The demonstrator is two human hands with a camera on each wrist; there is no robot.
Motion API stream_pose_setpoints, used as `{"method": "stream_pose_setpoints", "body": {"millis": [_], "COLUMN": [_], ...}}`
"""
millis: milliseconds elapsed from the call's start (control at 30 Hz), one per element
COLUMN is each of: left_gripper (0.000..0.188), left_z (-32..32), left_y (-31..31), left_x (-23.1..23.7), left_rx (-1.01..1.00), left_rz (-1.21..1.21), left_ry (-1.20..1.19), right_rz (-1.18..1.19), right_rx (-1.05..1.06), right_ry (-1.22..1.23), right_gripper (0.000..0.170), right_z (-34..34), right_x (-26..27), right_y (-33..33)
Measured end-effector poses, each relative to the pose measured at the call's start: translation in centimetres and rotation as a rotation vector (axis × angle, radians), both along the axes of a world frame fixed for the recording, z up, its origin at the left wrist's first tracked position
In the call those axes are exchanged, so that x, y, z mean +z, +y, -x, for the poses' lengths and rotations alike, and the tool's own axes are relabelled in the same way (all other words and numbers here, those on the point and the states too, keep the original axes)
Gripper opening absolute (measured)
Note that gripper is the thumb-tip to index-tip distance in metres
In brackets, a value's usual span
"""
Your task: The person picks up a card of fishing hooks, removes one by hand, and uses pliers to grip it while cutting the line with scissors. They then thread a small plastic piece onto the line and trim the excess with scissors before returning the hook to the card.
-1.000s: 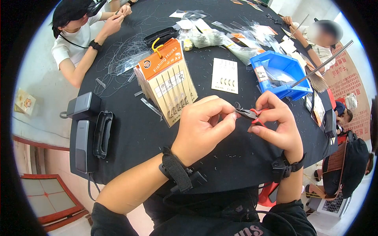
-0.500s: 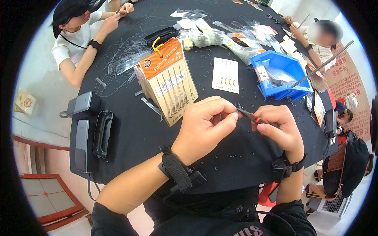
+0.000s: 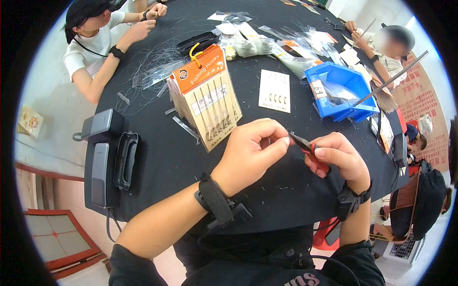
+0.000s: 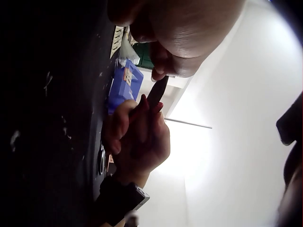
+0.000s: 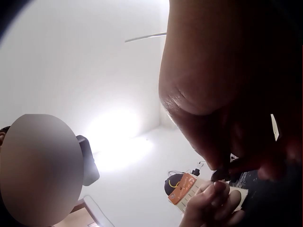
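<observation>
The left hand (image 3: 253, 155) has its thumb and forefinger pinched together on a small dark thing (image 3: 290, 133), which is too small to be named surely. The right hand (image 3: 339, 157) grasps the red handles of the pliers (image 3: 303, 143), its fingers curled round them and partly hiding them. The pliers are between the two hands, above the dark surface (image 3: 167, 176), with their tips at the left fingertips. Nearest in the way is the hook pack (image 3: 206, 100), marked "Fishing Hooks", leaning just beyond the left hand. Behind the hands lies a pale card (image 3: 274, 90) with small hooks, and to its right stands the blue bin (image 3: 339, 93), where a metal rod (image 3: 391, 77) crosses its near side. Clear line (image 3: 160, 64) lies tangled behind the pack, near a black case (image 3: 196, 43). At the left edge are two grey devices (image 3: 106, 175) and an open black holder (image 3: 126, 159). Two other people sit at the far sides.
</observation>
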State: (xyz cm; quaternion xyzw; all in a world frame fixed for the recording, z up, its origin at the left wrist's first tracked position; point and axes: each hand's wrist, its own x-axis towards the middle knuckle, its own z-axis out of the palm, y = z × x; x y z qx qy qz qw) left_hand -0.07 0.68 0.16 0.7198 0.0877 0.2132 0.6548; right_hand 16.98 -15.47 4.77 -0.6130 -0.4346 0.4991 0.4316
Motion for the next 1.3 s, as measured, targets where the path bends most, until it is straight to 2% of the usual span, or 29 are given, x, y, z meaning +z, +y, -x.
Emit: {"method": "stream_pose_setpoints", "body": {"millis": [333, 733, 933, 1300], "left_gripper": [0.011, 0.011, 0.011, 0.010], "left_z": [0.0, 0.1, 0.0, 0.0], "left_y": [-0.1, -0.5, -0.5, -0.3], "left_x": [-0.2, -0.4, -0.5, -0.6], "left_rx": [-0.051, -0.111, -0.121, -0.150], "left_rz": [0.098, 0.208, 0.205, 0.273], "left_ry": [0.006, -0.055, -0.069, -0.055], "right_rz": [0.084, 0.089, 0.160, 0.247], "right_rx": [0.024, 0.143, 0.109, 0.120], "right_ry": [0.184, 0.612, 0.833, 1.054], "right_gripper": [0.042, 0.048, 0.047, 0.048], "right_z": [-0.2, -1.2, -1.3, -1.3], "right_x": [0.1, -0.9, -1.0, -1.3], "right_y": [-0.2, -0.3, -0.4, -0.3]}}
